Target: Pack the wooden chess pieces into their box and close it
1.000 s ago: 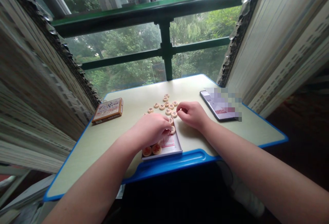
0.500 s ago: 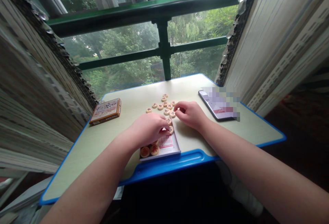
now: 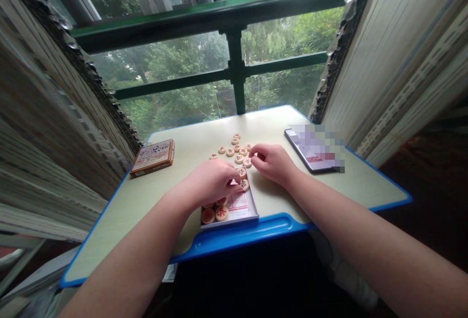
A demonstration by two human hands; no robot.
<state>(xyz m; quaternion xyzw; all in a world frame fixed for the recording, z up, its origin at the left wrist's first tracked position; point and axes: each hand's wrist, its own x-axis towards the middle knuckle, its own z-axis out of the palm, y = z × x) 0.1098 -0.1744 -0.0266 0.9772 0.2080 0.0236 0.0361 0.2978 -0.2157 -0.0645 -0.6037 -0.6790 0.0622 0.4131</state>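
My left hand (image 3: pixel 214 180) is over the shallow white box (image 3: pixel 252 206), its fingers closed at a round wooden Chinese chess piece (image 3: pixel 243 185) with a dark character. Another chess piece (image 3: pixel 241 172) sits just beyond it inside the box. Red-marked chess pieces (image 3: pixel 221 213) lie in the near left corner, partly stacked; my hand hides the box's far left part. Curled, my right hand (image 3: pixel 271 160) rests on the table just right of a loose chess piece (image 3: pixel 247 162). Whether its fingertips hold anything is hidden.
Several loose chess pieces (image 3: pixel 237 148) are scattered beyond the box on the blue-edged table (image 3: pixel 314 196). A printed lid-like box (image 3: pixel 152 157) lies at the left, a tablet or phone (image 3: pixel 310 155) at the right. Curtains (image 3: pixel 376 65) and a green-framed window (image 3: pixel 237 72) surround the table.
The whole view has shifted slightly, moving things a little to the right. Both hands stay at nearly the same places over the box and beside the loose pieces.
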